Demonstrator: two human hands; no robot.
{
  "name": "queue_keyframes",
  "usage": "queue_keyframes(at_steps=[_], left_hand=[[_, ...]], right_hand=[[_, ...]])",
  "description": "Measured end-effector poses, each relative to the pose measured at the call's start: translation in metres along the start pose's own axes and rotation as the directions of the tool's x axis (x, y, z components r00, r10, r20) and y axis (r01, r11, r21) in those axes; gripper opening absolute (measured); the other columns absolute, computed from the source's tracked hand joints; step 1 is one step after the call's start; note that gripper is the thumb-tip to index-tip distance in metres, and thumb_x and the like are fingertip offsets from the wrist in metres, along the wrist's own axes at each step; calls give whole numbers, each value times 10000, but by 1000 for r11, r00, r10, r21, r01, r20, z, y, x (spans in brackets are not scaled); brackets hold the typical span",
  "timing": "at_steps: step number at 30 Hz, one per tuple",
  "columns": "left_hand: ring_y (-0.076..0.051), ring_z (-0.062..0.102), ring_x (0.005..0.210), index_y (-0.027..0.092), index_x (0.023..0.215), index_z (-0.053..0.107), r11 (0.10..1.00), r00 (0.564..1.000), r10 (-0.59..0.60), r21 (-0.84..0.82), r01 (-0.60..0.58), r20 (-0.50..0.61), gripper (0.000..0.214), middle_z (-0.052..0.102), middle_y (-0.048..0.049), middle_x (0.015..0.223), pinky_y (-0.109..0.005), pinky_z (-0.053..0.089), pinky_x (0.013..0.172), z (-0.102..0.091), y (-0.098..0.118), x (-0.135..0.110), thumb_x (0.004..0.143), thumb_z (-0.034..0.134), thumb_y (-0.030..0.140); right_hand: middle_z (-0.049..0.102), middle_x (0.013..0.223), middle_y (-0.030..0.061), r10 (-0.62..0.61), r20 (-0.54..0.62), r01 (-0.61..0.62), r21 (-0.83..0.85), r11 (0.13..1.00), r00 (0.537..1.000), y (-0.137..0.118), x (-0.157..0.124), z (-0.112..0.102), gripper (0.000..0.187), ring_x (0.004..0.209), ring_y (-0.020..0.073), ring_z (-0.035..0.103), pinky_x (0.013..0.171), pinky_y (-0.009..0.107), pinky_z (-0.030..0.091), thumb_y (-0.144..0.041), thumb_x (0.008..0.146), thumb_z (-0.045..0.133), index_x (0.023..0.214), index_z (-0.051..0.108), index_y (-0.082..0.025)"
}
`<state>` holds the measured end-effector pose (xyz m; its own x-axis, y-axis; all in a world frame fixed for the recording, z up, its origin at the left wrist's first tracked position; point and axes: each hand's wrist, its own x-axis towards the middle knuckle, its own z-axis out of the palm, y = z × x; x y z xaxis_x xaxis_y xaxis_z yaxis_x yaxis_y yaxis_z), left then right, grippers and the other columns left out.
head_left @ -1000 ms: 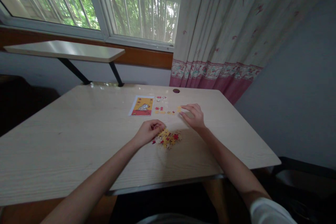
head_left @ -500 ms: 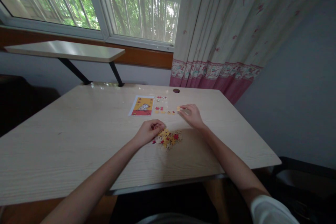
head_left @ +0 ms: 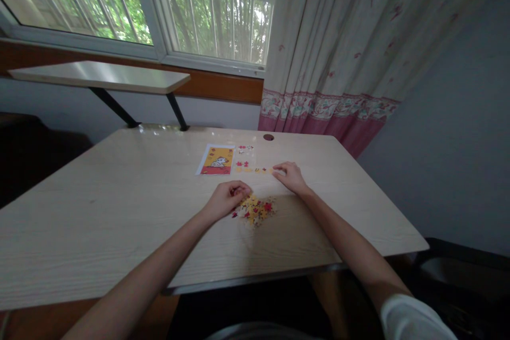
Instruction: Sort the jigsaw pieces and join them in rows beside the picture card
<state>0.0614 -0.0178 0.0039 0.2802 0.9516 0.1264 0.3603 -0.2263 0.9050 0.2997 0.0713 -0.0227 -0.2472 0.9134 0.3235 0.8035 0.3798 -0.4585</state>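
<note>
And here's your right hand (head_left: 290,178), reaching out over the desk (head_left: 119,212), thumb and forefinger brought in close at a yellow piece (head_left: 271,170) on the right end of a row. Whether you're pinching that piece or merely touching it, I can't tell from here. Your left hand (head_left: 225,201) rests nearer to you, fingers curled inward at the upper left edge of the puzzle pile (head_left: 254,211); whether they grip anything is hidden from view. That pile is a loose heap of yellow, red and whitish pieces, some overlapping.

Moving outward, your row of mostly yellow pieces (head_left: 248,170) runs left from your right fingertips, with a couple of red pieces (head_left: 239,163) just beyond its left end. Farther up sits another small cluster (head_left: 242,147), red and whitish (too small to make out the print). Just left of all these lies your picture card (head_left: 217,156), flat, showing a white animal on yellow above a red band.

Out at the far edge, there's a round hole (head_left: 269,137) in the desktop, a raised shelf (head_left: 99,75) to your left, then the window (head_left: 217,16) and a patterned curtain (head_left: 330,64) beside it.
</note>
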Motion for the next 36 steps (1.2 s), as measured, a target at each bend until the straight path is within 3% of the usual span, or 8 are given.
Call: queue_keyframes(at_steps=[7, 17, 23, 26, 28, 31, 36], left_hand=[[-76, 376, 450, 132, 771, 651, 999, 1000, 2, 41, -1, -12, 248, 513, 25, 524, -190, 274, 435, 0, 2, 0, 763, 547, 358], [-76, 370, 454, 126, 784, 650, 1000, 1000, -12, 20, 12, -1, 258, 499, 27, 527, -192, 271, 440, 0, 0, 0, 764, 546, 361], [-81, 383, 465, 122, 793, 649, 1000, 1000, -4, 17, 4, -6, 264, 518, 18, 540, -196, 280, 448, -1, -2, 0, 769, 540, 361], [-79, 378, 462, 125, 801, 651, 1000, 1000, -4, 26, 5, -17, 258, 518, 16, 538, -194, 275, 444, -2, -3, 0, 771, 538, 354], [-82, 388, 481, 127, 797, 653, 999, 1000, 4, 33, -3, -27, 254, 538, 6, 565, -194, 279, 449, -3, -3, 0, 770, 541, 353], [-83, 389, 495, 128, 786, 654, 999, 999, 18, 39, -16, -34, 248, 549, 2, 584, -195, 278, 459, -3, -3, 0, 766, 546, 350], [-77, 371, 468, 135, 780, 649, 1000, 999, -11, 12, 12, -36, 227, 531, 16, 549, -194, 270, 453, -2, 0, 0, 760, 549, 338]], right_hand=[[685, 889, 39, -114, -20, 114, -22, 993, 993, -5, 2, 5, 157, 869, 177, 574, 832, 326, 382, -305, 799, 578, 862, 699, -227], [689, 870, 33, -136, -38, 135, -18, 991, 990, -5, 4, 10, 145, 850, 167, 586, 818, 310, 395, -299, 793, 591, 859, 696, -223], [686, 867, 44, -192, -37, 193, 19, 981, 981, -12, 1, -1, 149, 848, 166, 587, 824, 320, 393, -272, 808, 583, 881, 689, -197], [681, 853, 47, -345, 67, 337, 106, 935, 936, -18, -5, -15, 136, 830, 151, 589, 808, 298, 412, -247, 808, 586, 871, 691, -188], [674, 845, 43, -459, 199, 426, 189, 885, 866, -21, -12, -23, 140, 812, 142, 593, 782, 275, 432, -262, 786, 618, 879, 696, -194], [653, 857, 34, -516, 332, 447, 263, 855, 790, -22, -22, -30, 188, 792, 136, 595, 744, 255, 451, -301, 731, 675, 899, 703, -221], [642, 812, 11, -500, 366, 406, 305, 861, 785, -22, -27, -33, 106, 787, 135, 583, 751, 260, 446, -251, 726, 669, 826, 695, -225]])
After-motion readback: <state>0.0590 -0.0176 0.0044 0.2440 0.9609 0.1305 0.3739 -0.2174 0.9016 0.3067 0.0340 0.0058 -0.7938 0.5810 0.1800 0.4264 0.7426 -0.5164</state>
